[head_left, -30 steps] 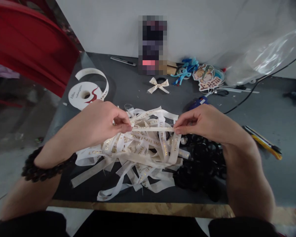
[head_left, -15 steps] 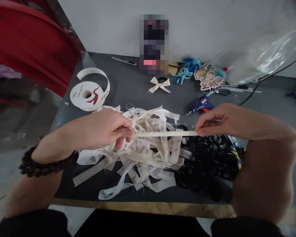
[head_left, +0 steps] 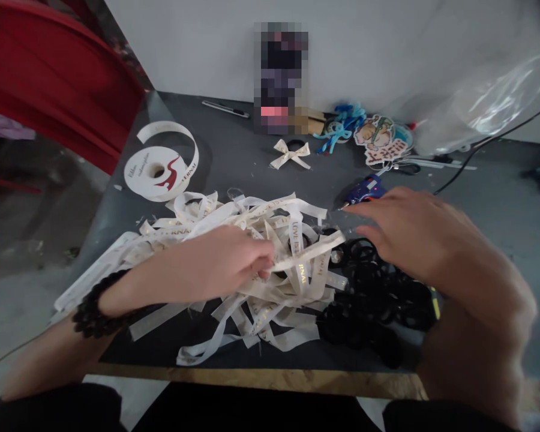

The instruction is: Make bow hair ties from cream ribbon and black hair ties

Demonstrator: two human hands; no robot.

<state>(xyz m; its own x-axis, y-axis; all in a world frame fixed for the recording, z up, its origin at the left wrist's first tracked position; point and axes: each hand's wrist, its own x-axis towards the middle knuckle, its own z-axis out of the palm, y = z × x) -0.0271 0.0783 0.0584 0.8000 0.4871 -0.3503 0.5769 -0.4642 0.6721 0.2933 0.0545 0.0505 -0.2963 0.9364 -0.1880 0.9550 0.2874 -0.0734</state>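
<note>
My left hand pinches one end of a cream ribbon strip, whose other end points up to the right. Under it spreads a tangled pile of white and cream ribbons with gold lettering. My right hand is open and empty, thumb and forefinger apart, just beyond the strip's loose end. Below that hand lies a heap of black hair ties. A blue glue gun lies right behind its fingers, partly hidden by them.
At the back left stands a ribbon spool. A ribbon bow on a black tie lies mid-table, with a cutter knife behind. Blue bows, stickers, a plastic bag and a black cable are at back right.
My right hand has let go of the ribbon strip's end and opened, moving slightly up. My left hand has moved right and down, still holding the strip, which now slants.
</note>
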